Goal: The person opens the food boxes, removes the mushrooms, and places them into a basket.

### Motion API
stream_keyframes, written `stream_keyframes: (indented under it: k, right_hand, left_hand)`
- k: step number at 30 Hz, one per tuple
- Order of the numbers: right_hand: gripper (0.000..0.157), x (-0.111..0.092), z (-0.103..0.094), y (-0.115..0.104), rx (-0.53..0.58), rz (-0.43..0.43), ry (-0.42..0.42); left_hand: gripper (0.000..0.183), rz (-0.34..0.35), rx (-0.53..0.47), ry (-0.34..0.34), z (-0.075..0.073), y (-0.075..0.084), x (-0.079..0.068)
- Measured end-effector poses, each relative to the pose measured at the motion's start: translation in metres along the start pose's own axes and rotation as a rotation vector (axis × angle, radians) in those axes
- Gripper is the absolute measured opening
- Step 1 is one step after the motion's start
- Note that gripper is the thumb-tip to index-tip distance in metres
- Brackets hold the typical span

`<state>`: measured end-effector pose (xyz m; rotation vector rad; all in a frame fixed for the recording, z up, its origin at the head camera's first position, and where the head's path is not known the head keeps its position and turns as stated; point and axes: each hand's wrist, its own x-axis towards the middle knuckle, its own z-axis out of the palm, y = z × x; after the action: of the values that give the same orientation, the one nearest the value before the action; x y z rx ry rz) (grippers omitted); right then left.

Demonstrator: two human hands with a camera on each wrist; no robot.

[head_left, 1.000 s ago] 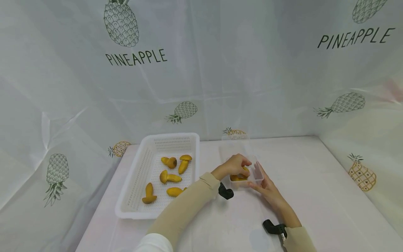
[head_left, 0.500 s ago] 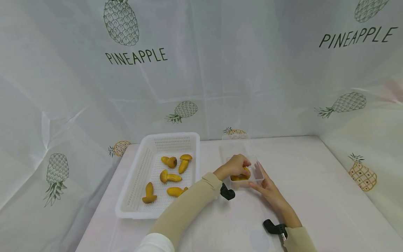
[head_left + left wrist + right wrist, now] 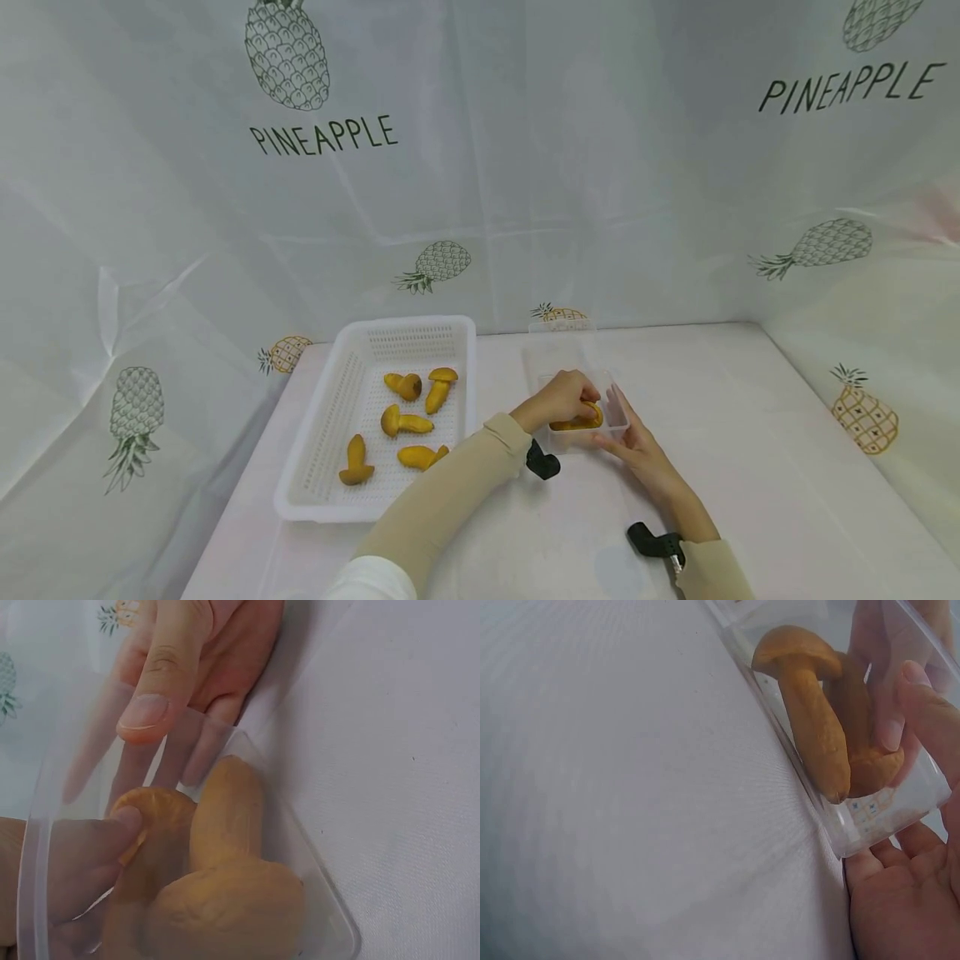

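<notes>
In the head view a clear plastic box [image 3: 576, 437] stands on the table, its lid [image 3: 558, 357] folded back behind it. Two yellow-brown mushrooms lie inside, clearest in the right wrist view: one mushroom [image 3: 810, 712] along the near wall, the other mushroom [image 3: 874, 771] behind it. My left hand [image 3: 561, 398] reaches into the box and pinches the rear mushroom by its cap, as the left wrist view shows through the plastic. My right hand [image 3: 641, 450] holds the box's right end, thumb on the near side and fingers spread round the end wall.
To the left stands a white perforated basket [image 3: 307, 467] with several more mushrooms [image 3: 405, 421] in it. My left forearm crosses in front of its right edge. A pineapple-printed white sheet [image 3: 600, 183] hangs behind the table. A black wrist camera [image 3: 651, 542] sits on my right wrist.
My left hand has shifted slightly to the right inside the box and the pinched mushroom has moved right with it. My right hand has stayed at the box's end.
</notes>
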<state>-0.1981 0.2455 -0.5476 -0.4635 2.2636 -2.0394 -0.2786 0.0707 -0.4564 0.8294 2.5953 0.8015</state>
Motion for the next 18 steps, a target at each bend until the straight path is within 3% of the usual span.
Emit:
stream_keyframes:
  k: [9,18]
  right_hand:
    - [0.089,0.0000,0.0000,0.0011,0.014,-0.017,-0.009]
    - [0.090,0.0000,-0.0023,0.0032,0.011,-0.031,-0.006]
  left_hand:
    - [0.019,0.054,0.067,-0.032,0.0044,-0.0012,0.0000]
    - [0.014,0.102,-0.014,-0.026,0.0030,-0.0019,0.0036]
